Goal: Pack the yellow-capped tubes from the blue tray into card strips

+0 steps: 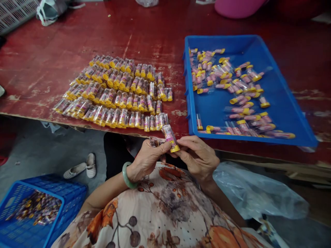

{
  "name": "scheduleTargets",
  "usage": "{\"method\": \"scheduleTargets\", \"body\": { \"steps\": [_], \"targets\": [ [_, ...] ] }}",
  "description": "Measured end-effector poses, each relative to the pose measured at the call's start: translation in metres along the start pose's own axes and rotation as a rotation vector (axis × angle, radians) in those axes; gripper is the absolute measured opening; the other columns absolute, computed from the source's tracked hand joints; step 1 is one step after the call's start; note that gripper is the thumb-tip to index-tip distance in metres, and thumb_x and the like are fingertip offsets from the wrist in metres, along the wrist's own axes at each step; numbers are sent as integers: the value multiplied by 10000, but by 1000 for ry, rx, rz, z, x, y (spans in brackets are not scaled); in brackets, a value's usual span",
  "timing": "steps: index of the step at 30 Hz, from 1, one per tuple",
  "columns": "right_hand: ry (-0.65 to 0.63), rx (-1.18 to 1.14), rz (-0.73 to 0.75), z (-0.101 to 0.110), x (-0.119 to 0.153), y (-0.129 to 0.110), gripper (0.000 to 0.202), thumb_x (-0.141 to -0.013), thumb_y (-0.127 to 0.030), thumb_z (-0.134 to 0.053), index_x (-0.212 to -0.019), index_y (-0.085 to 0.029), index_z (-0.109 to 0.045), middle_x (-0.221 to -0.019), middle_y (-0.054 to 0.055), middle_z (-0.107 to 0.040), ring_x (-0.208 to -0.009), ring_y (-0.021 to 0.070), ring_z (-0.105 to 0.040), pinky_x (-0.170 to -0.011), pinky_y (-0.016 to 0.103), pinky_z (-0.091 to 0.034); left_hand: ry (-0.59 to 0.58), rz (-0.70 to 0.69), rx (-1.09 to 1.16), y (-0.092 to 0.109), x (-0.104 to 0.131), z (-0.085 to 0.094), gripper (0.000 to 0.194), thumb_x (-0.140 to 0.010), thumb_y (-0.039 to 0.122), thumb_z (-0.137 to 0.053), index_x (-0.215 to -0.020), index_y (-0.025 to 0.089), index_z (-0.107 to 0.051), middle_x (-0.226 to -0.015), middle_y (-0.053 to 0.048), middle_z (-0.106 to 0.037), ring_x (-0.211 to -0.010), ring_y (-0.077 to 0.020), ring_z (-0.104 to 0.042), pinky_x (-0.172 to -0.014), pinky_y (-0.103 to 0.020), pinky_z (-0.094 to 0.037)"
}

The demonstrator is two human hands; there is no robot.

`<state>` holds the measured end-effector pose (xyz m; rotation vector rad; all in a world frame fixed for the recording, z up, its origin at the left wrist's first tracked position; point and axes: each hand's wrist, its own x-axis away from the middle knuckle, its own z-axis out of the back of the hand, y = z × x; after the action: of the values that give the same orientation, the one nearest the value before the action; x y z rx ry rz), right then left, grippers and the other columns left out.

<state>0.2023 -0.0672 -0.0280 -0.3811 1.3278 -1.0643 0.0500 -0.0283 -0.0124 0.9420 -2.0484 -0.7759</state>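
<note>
Between my two hands is a small clear tube with a yellow cap and a printed wrapper [170, 137], held tilted at the table's front edge. My left hand [148, 155], with a green bangle [127, 175] at the wrist, is closed on it, and printed wrappers [156, 141] stick out behind its fingers. Closed from the other side, my right hand [199, 156] pinches the tube near its capped end. Just beyond lie rows of similar wrapped tubes [116, 98] with yellow ends. To the right, a blue tray [219, 113] holds many yellow-capped tubes with pink contents [224, 74].
The worn red table [160, 31] spans the view. A blue basket [74, 196] with more wrapped tubes stands on the floor at left, near white clogs [90, 165]. Clear plastic [258, 193] hangs below the table at right. A pink container [238, 7] stands at the back.
</note>
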Motion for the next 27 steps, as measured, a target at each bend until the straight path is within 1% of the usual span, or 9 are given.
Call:
{"method": "scheduleTargets", "body": {
  "steps": [2,5,11,17,21,27],
  "targets": [
    [19,31,31,1,0,-2,343,-818,-77,-704,-1118,-244,-710,-963,28,-706,-708,121,-665,-617,254,-565,-22,-13,-2,0,0,0,345,-692,453,-846,-681,127,-732,-564,-20,-635,-472,-76,-515,-408,-178,-340],
    [62,89,82,-2,1,-2,361,-806,-71,-702,-1124,-241,-712,-941,30,-720,-770,147,-689,-638,266,-575,-25,-33,0,-3,1,2,296,-718,408,-837,-684,133,-735,-580,-22,-652,-478,-77,-529,-414,-175,-347],
    [140,152,137,-9,5,-2,376,-801,-45,-689,-1116,-248,-721,-919,29,-731,-771,156,-698,-623,266,-576,-9,-34,33,-8,3,2,287,-681,391,-863,-696,131,-742,-605,-31,-677,-481,-88,-548,-406,-181,-349],
    [140,147,164,-9,5,-6,378,-789,-20,-695,-1111,-217,-719,-913,37,-724,-771,156,-693,-637,270,-579,-9,-13,31,-7,4,1,299,-674,404,-866,-682,132,-743,-605,-33,-678,-468,-82,-536,-404,-181,-349],
    [154,156,162,-9,4,-6,370,-785,-5,-692,-1093,-207,-721,-895,40,-721,-766,157,-688,-626,269,-569,-22,-27,12,-7,5,2,290,-701,404,-849,-686,136,-740,-602,-28,-671,-470,-77,-530,-411,-178,-355],
    [164,174,160,-10,6,-5,341,-792,-48,-703,-1085,-221,-725,-897,38,-731,-765,169,-696,-636,288,-577,-25,-62,-8,-8,4,3,302,-716,419,-835,-681,138,-731,-601,-23,-671,-483,-78,-532,-425,-179,-367]
  ]
}}
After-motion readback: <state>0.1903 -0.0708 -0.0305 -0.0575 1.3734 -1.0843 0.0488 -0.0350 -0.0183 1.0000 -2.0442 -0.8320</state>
